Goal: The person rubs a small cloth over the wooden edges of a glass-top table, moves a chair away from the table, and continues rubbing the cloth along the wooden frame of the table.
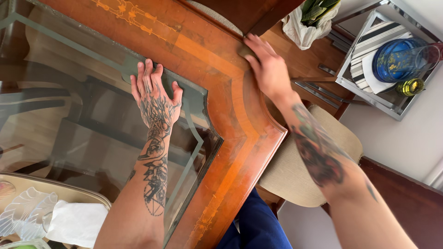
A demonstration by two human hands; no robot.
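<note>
1. The left hand (156, 94) lies flat, palm down, fingers spread wide, on the clear glass inset panel (69, 124) of the tabletop (240, 152). Its fingertips reach the panel's bevelled edge near the orange-brown inlaid wooden frame. It grips nothing.
2. The right hand (266, 67) presses down on the far edge of the wooden frame, fingers extended and close together. A small dull pad or cloth (244, 50) appears to sit under the fingertips; the view is too poor to confirm what it is.
3. The two hands are well apart, with the frame's corner band between them.
4. A beige upholstered chair seat (295, 170) sits below the tabletop corner, under the right forearm.
5. At the lower left, a clear ribbed glass dish (23, 214) and a white folded napkin (76, 221) rest on a gold-rimmed tray (69, 190).
6. At the upper right, a mirrored metal stand (369, 99) carries a blue glass vessel (399, 57).
</note>
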